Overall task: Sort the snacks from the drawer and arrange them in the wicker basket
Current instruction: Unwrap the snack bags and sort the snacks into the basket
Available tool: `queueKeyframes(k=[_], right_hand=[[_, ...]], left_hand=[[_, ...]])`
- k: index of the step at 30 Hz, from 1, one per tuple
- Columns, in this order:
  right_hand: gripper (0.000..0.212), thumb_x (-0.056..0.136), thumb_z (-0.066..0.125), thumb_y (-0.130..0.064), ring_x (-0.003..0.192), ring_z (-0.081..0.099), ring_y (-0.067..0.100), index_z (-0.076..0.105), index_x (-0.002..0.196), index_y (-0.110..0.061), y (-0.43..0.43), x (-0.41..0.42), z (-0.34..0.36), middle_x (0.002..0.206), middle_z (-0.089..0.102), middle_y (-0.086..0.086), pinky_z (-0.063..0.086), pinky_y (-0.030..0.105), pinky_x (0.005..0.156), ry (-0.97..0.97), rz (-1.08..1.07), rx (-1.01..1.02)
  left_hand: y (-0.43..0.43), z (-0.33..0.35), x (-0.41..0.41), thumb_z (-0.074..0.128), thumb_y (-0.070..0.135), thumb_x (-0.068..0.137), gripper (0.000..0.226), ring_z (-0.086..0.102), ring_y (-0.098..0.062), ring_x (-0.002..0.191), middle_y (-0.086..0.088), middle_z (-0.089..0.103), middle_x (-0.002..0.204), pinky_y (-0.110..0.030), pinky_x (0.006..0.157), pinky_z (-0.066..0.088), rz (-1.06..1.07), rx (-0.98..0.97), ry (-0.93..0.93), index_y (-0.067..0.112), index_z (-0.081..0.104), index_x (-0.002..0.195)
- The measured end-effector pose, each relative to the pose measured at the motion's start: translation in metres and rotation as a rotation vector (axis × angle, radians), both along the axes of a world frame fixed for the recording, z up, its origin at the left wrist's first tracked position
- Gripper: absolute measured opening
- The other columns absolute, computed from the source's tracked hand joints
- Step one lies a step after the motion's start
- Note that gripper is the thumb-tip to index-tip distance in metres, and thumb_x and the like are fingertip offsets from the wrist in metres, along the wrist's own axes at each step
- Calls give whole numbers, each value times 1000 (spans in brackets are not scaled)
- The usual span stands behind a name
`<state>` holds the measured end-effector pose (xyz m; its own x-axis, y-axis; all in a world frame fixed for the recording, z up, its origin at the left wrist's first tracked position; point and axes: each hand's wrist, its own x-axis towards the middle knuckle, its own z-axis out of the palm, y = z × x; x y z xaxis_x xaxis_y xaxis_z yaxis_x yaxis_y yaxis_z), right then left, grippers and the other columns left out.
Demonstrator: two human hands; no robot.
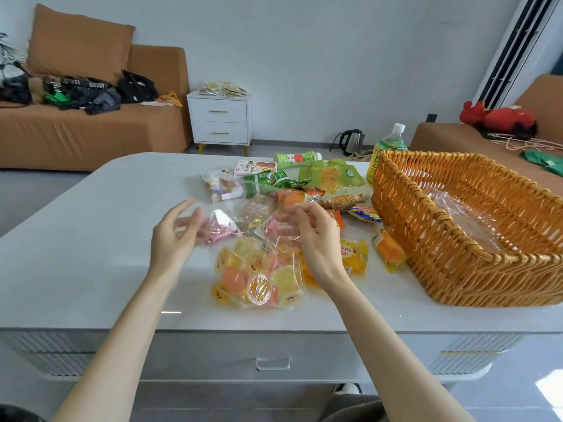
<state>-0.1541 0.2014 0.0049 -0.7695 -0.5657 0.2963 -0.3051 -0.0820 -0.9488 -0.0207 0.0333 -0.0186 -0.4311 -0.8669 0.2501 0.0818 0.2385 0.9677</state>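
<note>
A clear bag of orange and yellow jelly cups [259, 277] lies on the white table [91, 239] in front of me. My right hand [315, 242] has its fingers curled over the bag's upper edge and seems to pinch the plastic. My left hand [173, 236] hovers to the left with its fingers spread, holding nothing, next to a small bag of pink sweets [219, 229]. Behind lie several loose snacks: green packets [268, 181], a white box [254, 167], yellow packets [355, 254]. The wicker basket [441, 269] stands at the right and holds only clear plastic.
A drink bottle [391, 141] stands behind the basket's far left corner. The table's drawer [272, 362] below the front edge is shut. Beyond the table are a brown sofa [91, 132], a white nightstand [221, 120] and a kettle [352, 141] on the floor.
</note>
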Motion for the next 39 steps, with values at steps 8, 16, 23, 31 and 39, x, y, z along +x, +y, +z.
queueKeyframes(k=[8,16,23,31,39], right_hand=[[16,99,52,-17,88,71,21,61,107,-8,-4,1,-5,92,74,2,58,46,82,12,73,12],[13,100,49,-15,81,71,24,59,94,-10,-2,1,-4,93,73,7,58,33,69,-66,62,-81],[13,98,53,-17,70,72,24,59,97,-5,9,-16,8,88,72,11,56,28,56,-272,-46,-160],[13,95,58,-18,79,72,21,67,105,-21,5,-26,7,92,74,3,61,34,71,-277,105,33],[14,93,60,-13,79,73,16,72,101,-16,16,-36,11,89,75,-2,60,29,72,-167,149,-11]], left_hand=[[17,-4,-10,63,20,89,31,70,-8,78,-3,71,96,-16,68,55,-122,-4,-39,12,61,119],[17,-5,-14,67,23,86,21,70,-5,79,6,74,85,-16,73,53,-48,-65,-2,7,73,97],[9,12,-1,48,11,99,16,72,-17,77,-5,73,96,-24,64,56,-98,83,140,2,60,96],[-2,11,6,51,10,97,25,69,-10,93,3,73,105,-29,77,59,-193,149,-21,18,64,117],[-12,16,11,55,11,94,18,66,-22,104,0,74,101,-32,77,59,-322,124,-14,16,71,102]])
